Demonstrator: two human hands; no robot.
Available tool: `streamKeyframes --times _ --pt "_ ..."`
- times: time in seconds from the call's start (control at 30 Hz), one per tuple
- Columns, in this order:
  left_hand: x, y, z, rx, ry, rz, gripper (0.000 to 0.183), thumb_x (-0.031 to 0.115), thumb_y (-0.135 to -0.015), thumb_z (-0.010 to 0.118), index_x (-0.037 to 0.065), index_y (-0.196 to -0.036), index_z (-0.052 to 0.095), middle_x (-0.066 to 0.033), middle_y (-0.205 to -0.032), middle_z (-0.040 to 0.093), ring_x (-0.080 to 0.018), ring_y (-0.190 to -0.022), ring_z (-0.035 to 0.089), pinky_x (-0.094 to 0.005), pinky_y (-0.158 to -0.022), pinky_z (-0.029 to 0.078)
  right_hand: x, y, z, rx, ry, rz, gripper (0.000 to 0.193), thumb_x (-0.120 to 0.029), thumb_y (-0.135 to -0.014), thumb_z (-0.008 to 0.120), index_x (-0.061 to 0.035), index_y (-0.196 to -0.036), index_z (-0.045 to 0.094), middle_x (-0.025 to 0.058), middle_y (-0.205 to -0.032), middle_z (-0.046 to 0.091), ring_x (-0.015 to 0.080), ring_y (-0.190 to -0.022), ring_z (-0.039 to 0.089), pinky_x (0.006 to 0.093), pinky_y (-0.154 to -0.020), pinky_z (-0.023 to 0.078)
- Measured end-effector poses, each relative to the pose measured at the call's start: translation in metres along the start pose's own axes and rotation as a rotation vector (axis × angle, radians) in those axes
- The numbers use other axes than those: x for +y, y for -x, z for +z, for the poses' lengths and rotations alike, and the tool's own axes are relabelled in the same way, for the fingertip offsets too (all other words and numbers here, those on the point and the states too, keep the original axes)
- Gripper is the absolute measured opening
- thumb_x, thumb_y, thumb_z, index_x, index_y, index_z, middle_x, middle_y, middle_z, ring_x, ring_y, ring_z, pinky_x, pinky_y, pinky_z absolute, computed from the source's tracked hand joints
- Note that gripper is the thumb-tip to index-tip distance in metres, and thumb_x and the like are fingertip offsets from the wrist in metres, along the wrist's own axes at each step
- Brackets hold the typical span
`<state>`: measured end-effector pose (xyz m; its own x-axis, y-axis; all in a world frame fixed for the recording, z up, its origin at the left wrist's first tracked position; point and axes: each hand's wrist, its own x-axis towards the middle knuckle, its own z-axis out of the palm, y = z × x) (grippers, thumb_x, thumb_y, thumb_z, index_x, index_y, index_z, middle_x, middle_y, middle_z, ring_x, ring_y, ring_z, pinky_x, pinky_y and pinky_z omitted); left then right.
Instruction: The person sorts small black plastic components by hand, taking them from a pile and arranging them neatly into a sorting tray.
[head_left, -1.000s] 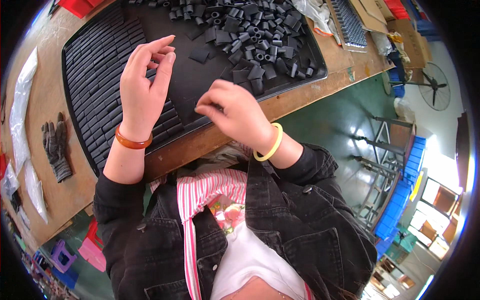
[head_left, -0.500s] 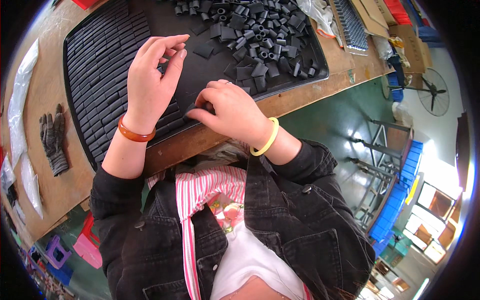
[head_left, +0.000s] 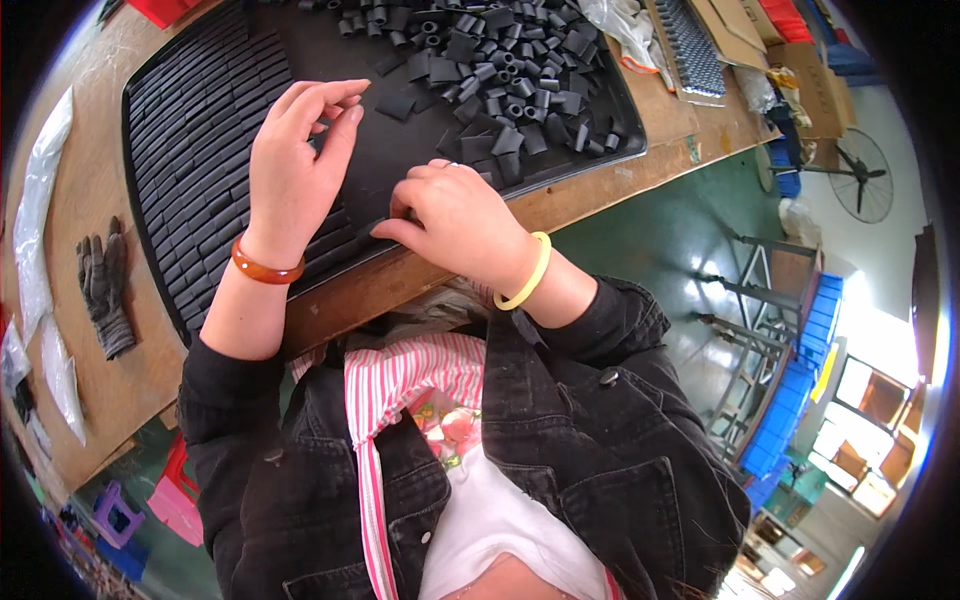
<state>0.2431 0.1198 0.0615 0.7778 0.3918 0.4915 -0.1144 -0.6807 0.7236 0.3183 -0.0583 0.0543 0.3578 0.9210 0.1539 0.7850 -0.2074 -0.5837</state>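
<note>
A large black tray lies on the wooden table in front of me. Its left part is packed with rows of small black sleeve-like pieces; a heap of loose black tubes and flat pieces fills the far right. Over the rows' right border hovers my left hand, fingers bent, thumb apart from them, nothing visible between. My right hand is at the tray's front edge, beside the end of the nearest rows. Its fingers are curled towards the thumb; whatever they may hold is hidden in the dark gap.
A dark grey knitted glove and clear plastic film lie left of the tray. Beyond its right side are a white glove, a tray of small metallic parts and cardboard. A fan stands farther right.
A black piece that showed at my right thumb is no longer visible there. The right fingers have shifted slightly at the tray edge; my left hand keeps nearly the same pose.
</note>
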Motion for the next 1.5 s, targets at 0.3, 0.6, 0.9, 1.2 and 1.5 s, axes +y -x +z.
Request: streamKeyframes --times 0.3,0.6,0.9,1.2,1.5 --pt "0.005 0.002 -0.002 -0.019 0.029 -0.028 0.02 0.0 -0.088 0.064 0.005 -0.107 0.07 -0.0053 -0.093 0.067 -0.0173 -0.083 0.063 -0.027 -0.073 0.049 0.035 0.022 -0.053 0.127 0.266 0.172 0.024 -0.026 -0.08 0.076 -0.0056 -0.083 0.063 0.0092 -0.077 0.06 0.0283 -0.072 0.061 0.0386 -0.064 0.049" --pt "0.016 0.001 0.001 -0.182 -0.037 0.299 0.039 0.0 -0.074 0.073 0.009 -0.111 0.07 -0.0078 -0.106 0.067 -0.0302 -0.097 0.063 -0.0383 -0.085 0.052 0.03 0.008 -0.061 -0.021 -0.248 0.336 0.021 -0.019 -0.083 0.076 -0.0023 -0.085 0.064 0.0032 -0.075 0.06 0.015 -0.069 0.056 0.0295 -0.062 0.046" --pt "0.021 0.006 0.005 -0.146 -0.237 0.401 0.036 0.012 -0.072 0.076 0.009 -0.107 0.069 -0.0016 -0.102 0.068 -0.0229 -0.092 0.063 -0.0343 -0.083 0.049 0.021 -0.003 -0.04 0.06 -0.721 0.376 0.011 -0.009 -0.092 0.068 -0.0007 -0.098 0.063 -0.0027 -0.081 0.06 0.0032 -0.074 0.052 0.0194 -0.063 0.042" --pt "0.021 0.008 0.003 -0.051 -0.032 0.066 0.017 0.003 -0.078 0.076 0.005 -0.094 0.071 -0.0079 -0.087 0.068 -0.0244 -0.076 0.063 -0.0326 -0.069 0.051 0.018 -0.004 -0.035 0.164 -1.395 0.437 0.022 0.0 -0.094 0.056 0.0044 -0.116 0.054 0.014 -0.113 0.062 0.0248 -0.1 0.067 0.0349 -0.089 0.056" --pt "0.018 0.009 0.005 -0.099 0.089 -0.05 0.02 0.002 -0.08 0.075 0.005 -0.1 0.072 -0.0075 -0.084 0.066 -0.0193 -0.073 0.062 -0.0296 -0.068 0.05 0.019 -0.005 -0.034 0.219 -0.821 0.317 0.027 -0.011 -0.098 0.061 0.0001 -0.123 0.062 0.0026 -0.097 0.061 0.0076 -0.074 0.055 0.0208 -0.067 0.047"
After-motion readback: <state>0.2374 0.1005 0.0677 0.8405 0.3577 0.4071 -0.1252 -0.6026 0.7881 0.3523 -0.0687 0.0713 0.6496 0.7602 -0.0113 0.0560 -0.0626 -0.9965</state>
